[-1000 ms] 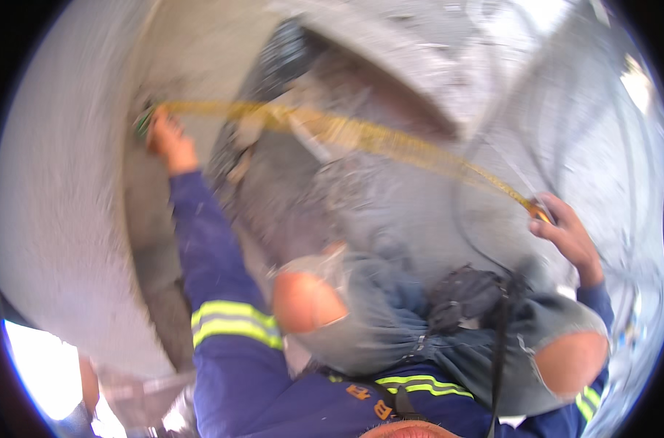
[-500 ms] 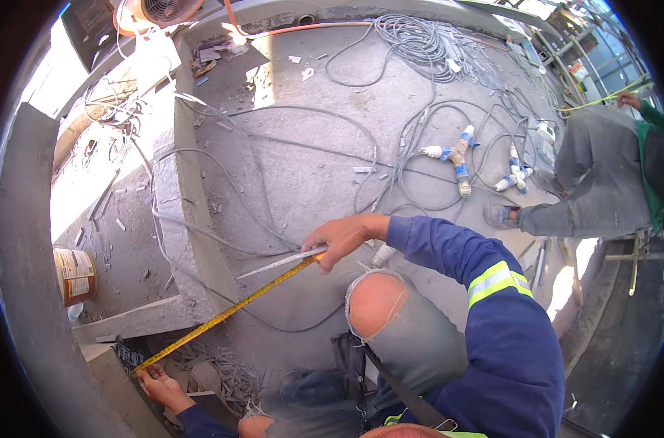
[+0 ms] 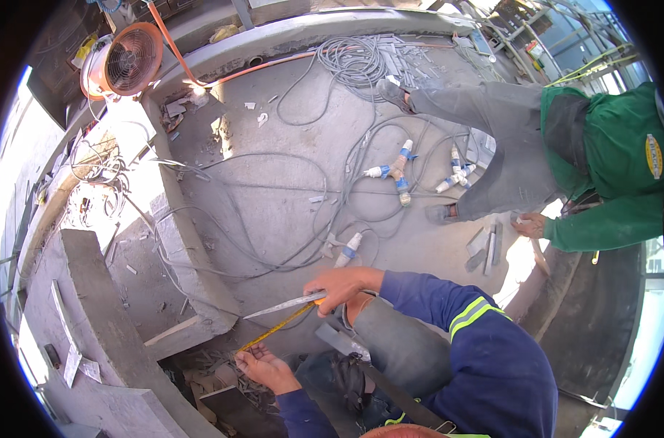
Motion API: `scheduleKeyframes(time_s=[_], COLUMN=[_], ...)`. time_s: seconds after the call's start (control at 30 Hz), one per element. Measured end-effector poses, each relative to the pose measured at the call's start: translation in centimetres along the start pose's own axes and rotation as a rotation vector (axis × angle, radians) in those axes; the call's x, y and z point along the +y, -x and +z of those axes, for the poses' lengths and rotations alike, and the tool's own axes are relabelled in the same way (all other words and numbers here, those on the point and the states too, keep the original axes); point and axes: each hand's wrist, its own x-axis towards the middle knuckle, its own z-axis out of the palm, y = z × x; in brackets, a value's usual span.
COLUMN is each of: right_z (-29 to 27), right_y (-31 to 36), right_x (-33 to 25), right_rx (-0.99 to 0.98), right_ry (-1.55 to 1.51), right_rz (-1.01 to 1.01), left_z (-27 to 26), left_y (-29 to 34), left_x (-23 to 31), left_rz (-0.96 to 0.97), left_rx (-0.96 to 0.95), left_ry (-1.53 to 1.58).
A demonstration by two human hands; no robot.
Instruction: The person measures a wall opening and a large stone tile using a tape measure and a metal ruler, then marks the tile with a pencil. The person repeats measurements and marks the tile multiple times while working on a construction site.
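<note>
A yellow tape measure blade [image 3: 277,328] runs on a slant between my two hands. My left hand [image 3: 270,367] pinches its lower end above a pile of broken chips. My right hand [image 3: 344,285] is closed around the tape measure's orange case, mostly hidden by the fingers. That same hand also grips a thin, pointed grey strip [image 3: 282,304], which points left above the tape. Just below my right hand is my bent knee, and a flat grey tool [image 3: 340,342] at my waist lies beside it.
Loose grey cables [image 3: 273,155] and taped blue-and-white connectors [image 3: 399,174] lie over the dusty floor. A low concrete kerb [image 3: 189,241] stands left, with an orange fan [image 3: 131,60] behind. At right a co-worker in green [image 3: 609,146] bends, one hand near grey strips [image 3: 490,248].
My left hand has moved right, toward my right hand, and the stretched tape between them is much shorter. The view has shifted, and more of the co-worker shows, now bending down.
</note>
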Motion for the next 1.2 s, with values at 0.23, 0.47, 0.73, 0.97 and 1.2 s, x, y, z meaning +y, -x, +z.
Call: scheduleKeyframes(time_s=[0.23, 0.47, 0.73, 0.97, 1.2], right_z=[7.1, 16.1, 18.2, 3.8, -8.5], right_y=[12.1, 20.3, 28.3, 40.7, 55.9], right_x=[-6.1, -12.0, -9.8, -0.4, 12.4], right_rx=[0.200, 0.533, 1.216, 1.481, 1.735], right_ry=[-0.494, -0.822, -0.751, -1.228, -1.447], right_rz=[0.062, 0.038, 0.058, -0.064, -0.078], left_z=[5.0, 6.0, 13.1, 25.0, 42.4], left_y=[12.5, 21.9, 29.4, 36.3, 53.8], left_x=[6.3, 10.3, 10.3, 0.3, -9.8], left_rz=[-0.083, -0.419, -0.513, -0.612, -0.281], left_rx=[-0.387, -0.753, -0.945, -1.296, -1.719], left_ry=[-0.319, -0.357, -0.565, -1.251, -1.815])
